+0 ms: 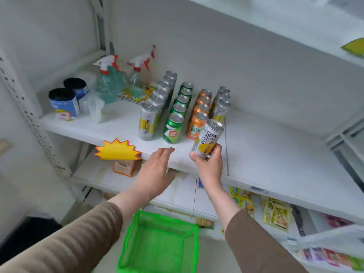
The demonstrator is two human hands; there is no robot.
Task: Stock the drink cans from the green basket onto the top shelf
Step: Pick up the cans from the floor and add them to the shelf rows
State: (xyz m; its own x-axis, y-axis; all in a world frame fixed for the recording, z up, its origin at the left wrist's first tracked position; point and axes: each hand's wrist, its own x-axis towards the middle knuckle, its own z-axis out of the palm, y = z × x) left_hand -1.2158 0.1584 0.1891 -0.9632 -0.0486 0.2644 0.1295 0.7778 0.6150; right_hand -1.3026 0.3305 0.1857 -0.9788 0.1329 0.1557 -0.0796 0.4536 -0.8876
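Fingers [216, 149] of the right hand [209, 164] wrap round the lower part of a silver-and-yellow can [207, 139], which leans with its top tilted away over the front edge of the top shelf [275, 154], just in front of the rightmost row of cans [221, 103]. The left hand [155, 170] lies flat with its fingers straight and released, palm down at the shelf's front edge, holding nothing.

Four rows of cans run from the front edge toward the back wall: silver-and-yellow cans [155, 107] on the left, then green cans [178, 113], then orange cans [199, 115], then the short silver-and-yellow row. Toward the shelf's left end stand two spray bottles [110, 81] near the back and two blue tubs with black tops [64, 104] close to the left edge, with a crumpled clear bag [92, 107] between tubs and bottles. A yellow starburst tag [117, 150] hangs from the front edge, left of the left hand.

Below both forearms sits the green basket [159, 243]; no cans show inside it. Lower shelves [275, 213] hold packaged snacks.
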